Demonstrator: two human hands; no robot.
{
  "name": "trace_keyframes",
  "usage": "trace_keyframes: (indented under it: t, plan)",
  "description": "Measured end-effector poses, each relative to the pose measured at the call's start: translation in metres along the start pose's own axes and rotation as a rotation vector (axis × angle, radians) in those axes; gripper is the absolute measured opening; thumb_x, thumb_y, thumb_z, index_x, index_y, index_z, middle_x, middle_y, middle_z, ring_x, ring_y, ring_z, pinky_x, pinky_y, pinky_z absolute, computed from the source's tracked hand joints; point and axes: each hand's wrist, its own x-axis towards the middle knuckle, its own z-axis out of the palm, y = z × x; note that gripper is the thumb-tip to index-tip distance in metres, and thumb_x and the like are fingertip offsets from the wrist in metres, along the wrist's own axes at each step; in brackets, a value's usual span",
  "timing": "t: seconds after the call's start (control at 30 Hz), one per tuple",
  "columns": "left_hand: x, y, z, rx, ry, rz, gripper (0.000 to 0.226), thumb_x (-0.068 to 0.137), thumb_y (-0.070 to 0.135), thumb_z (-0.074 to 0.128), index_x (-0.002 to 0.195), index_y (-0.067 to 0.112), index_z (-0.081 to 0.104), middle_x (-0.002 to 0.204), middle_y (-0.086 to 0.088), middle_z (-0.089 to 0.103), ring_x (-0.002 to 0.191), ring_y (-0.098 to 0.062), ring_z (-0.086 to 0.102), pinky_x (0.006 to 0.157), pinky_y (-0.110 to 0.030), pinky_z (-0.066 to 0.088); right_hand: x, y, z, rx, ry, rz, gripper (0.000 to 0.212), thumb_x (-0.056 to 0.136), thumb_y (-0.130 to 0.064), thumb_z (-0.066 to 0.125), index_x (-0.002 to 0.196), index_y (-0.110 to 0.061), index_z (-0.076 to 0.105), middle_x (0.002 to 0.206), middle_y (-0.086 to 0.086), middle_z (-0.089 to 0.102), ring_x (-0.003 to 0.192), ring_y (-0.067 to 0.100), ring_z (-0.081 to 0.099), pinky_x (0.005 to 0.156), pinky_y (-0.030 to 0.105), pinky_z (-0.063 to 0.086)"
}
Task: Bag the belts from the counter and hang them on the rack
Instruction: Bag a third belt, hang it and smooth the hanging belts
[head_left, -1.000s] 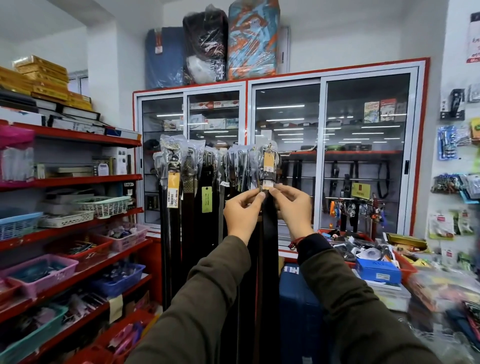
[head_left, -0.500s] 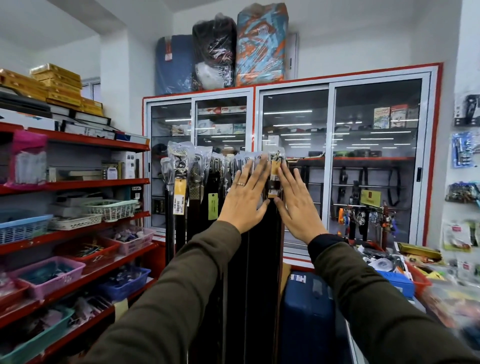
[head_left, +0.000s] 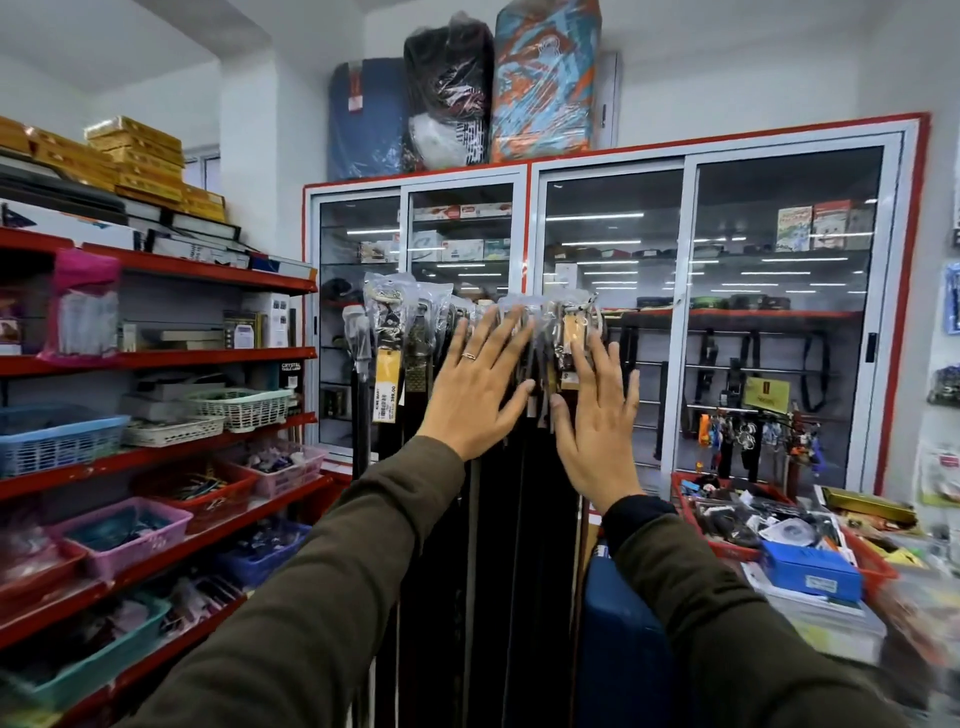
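Observation:
Several dark belts (head_left: 395, 415) hang side by side straight ahead, their buckles wrapped in clear plastic bags (head_left: 387, 306) with yellow price tags. The rack that carries them is hidden behind the bags. My left hand (head_left: 475, 387) lies flat with spread fingers against the middle belts and wears a ring. My right hand (head_left: 597, 415) is flat and spread just to its right, below a bagged buckle with a yellow tag (head_left: 571, 332). Neither hand grips anything.
Red shelves (head_left: 156, 358) with plastic baskets fill the left side. A glass-door cabinet (head_left: 685, 312) stands behind the belts. A cluttered counter (head_left: 831, 618) with a red tray (head_left: 685, 499) and a blue box (head_left: 810, 569) is at the right, and a blue suitcase (head_left: 623, 634) stands below.
Both hands let go of the bagged belt top they pinched a second ago, opened flat against the hanging belts, and have since moved slightly apart.

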Motion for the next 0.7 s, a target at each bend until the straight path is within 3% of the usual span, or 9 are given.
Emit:
trace_keyframes:
  t: [0.17, 0.27, 0.43, 0.7]
  plan:
    - [-0.042, -0.055, -0.022, 0.039, 0.111, -0.08, 0.065, 0.104, 0.037, 0.036, 0.16, 0.017, 0.011, 0.171, -0.007, 0.004, 0.158, -0.027, -0.001, 0.127, -0.053, -0.001, -0.005, -0.055, 0.029, -0.101, -0.008, -0.192, 0.068, 0.102, -0.042, 0.04, 0.161, -0.021, 0.014, 0.171, 0.0, 0.009, 0.159, 0.019, 0.008, 0.124, 0.057, 0.012]
    - [-0.062, -0.093, -0.033, 0.042, 0.119, -0.139, 0.064, 0.103, 0.031, 0.033, 0.16, 0.016, 0.009, 0.171, -0.007, 0.002, 0.158, -0.027, -0.002, 0.127, -0.056, 0.0, 0.002, -0.09, 0.054, -0.12, -0.065, -0.215, 0.066, 0.103, -0.045, 0.033, 0.161, -0.023, 0.011, 0.171, -0.003, 0.007, 0.159, 0.019, 0.004, 0.125, 0.055, 0.008]
    - [-0.079, -0.138, -0.031, 0.06, -0.014, -0.152, 0.066, 0.102, 0.031, 0.032, 0.161, 0.022, 0.002, 0.171, -0.002, -0.002, 0.158, -0.022, -0.009, 0.127, -0.055, 0.003, 0.018, -0.121, 0.091, -0.14, -0.133, -0.242, 0.066, 0.103, -0.043, 0.033, 0.161, -0.024, 0.008, 0.171, -0.006, 0.005, 0.159, 0.023, 0.0, 0.124, 0.059, 0.007]
    - [-0.065, -0.149, 0.006, 0.091, -0.183, -0.087, 0.07, 0.103, 0.036, 0.035, 0.16, 0.022, -0.002, 0.171, 0.002, -0.003, 0.158, -0.022, -0.006, 0.127, -0.052, 0.009, 0.031, -0.102, 0.114, -0.25, -0.19, -0.217, 0.073, 0.097, -0.041, 0.041, 0.161, -0.027, 0.008, 0.171, -0.007, 0.006, 0.159, 0.028, 0.006, 0.123, 0.062, 0.008]
